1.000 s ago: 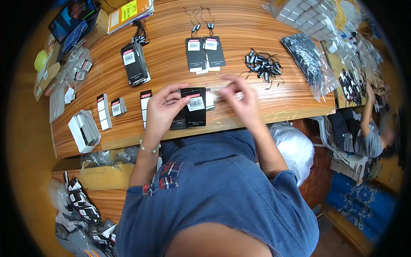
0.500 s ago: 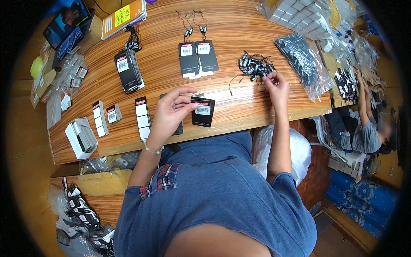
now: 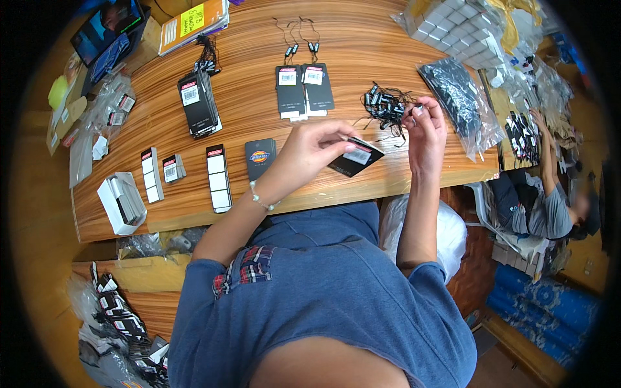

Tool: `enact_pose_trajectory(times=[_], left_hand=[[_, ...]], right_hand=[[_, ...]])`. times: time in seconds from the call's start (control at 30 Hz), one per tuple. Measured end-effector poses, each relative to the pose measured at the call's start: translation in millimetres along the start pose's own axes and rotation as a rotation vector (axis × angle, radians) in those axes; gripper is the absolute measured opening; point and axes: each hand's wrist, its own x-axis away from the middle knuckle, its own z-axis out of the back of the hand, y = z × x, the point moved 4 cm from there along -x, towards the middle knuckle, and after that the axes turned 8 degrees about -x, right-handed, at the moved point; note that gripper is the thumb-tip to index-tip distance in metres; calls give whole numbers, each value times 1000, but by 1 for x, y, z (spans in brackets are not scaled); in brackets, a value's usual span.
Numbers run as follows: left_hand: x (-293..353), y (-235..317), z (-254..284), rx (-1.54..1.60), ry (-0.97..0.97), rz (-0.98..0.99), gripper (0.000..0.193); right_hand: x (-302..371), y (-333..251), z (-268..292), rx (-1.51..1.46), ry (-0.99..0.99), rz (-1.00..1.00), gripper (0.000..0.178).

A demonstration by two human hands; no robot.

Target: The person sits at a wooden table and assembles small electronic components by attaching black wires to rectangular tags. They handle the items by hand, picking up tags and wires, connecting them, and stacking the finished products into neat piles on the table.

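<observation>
My left hand holds a black card tag with a white sticker a little above the wooden table, near its front edge. My right hand is raised at the right, its fingertips pinching a black string fastener at the edge of a tangled pile of black string fasteners. A small stack of black tags lies just left of my left hand. Two black tags with strings attached lie further back in the middle.
A taller stack of black tags lies at the back left, white label strips and a white box at the front left. Clear bags of black parts and white boxes sit at the right. Another person sits at the far right.
My left hand lifted the black tag off the table and moved it right. My right hand reached to the string pile and now pinches a fastener there.
</observation>
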Motion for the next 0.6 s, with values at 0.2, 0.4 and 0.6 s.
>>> enact_pose_trajectory(times=[0.2,0.4,0.6], left_hand=[[-16,1,-13,-43,-54,-127,12],[-4,4,-14,-146,-84,-75,14],[8,-10,-11,-144,-64,-32,16]], right_hand=[[25,6,-46,174,-115,-68,11],[16,12,-32,-169,-93,-132,10],[-4,-3,-22,-429,-47,-121,12]])
